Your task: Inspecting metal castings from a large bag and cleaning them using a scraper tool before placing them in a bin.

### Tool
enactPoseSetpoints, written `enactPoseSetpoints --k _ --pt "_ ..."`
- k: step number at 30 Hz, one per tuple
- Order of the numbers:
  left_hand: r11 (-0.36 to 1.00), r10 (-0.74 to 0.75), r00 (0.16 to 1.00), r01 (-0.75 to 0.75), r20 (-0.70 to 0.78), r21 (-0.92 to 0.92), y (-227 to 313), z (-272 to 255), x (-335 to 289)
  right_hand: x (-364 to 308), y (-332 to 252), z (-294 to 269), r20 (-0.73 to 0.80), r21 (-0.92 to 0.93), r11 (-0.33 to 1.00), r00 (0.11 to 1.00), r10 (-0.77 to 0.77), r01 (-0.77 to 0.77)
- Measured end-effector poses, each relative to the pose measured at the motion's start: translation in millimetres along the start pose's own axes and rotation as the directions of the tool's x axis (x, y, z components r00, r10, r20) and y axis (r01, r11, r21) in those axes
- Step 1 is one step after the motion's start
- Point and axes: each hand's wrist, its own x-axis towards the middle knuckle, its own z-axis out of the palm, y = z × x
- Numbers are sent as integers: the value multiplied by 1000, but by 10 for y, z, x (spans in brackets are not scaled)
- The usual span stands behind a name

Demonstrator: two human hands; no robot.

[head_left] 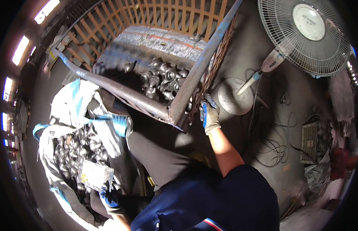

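Observation:
My left hand (109, 199), in a blue and pale work glove, grips the lower edge of a flat rectangular whitish panel (96, 175). The panel sits over a large white and blue woven sack (73, 102) full of shiny metal fittings (77, 148). My right hand (211, 115), gloved the same way, is at the near right corner of a metal cage bin (129, 94). Its fingers are curled, and what they hold is partly hidden and cannot be made out. Inside the bin lies a pile of duller grey metal fittings (163, 79).
A white standing fan (304, 36) with a round base (236, 96) stands right of the bin. Loose cable (275, 152) coils on the floor. Farther right is a pale plastic crate (309, 142). At the right edge, part of another person's arm (352, 161) shows, blurred.

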Motion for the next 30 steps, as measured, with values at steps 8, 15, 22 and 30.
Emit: enactPoseSetpoints --k 8,15,22,30 --pt "522 -227 974 108 -16 -846 -416 46 -82 68 -403 601 76 7 970 967 -243 243" --pt "210 -411 910 148 50 -966 -129 75 15 171 -653 711 -4 60 977 979 -206 205" --pt "398 -160 982 159 103 -904 -449 117 123 1227 -720 302 -119 -161 970 972 -201 181" --pt "984 174 975 -176 136 -2 498 -40 33 1823 -463 344 -286 -369 929 954 -93 -20"
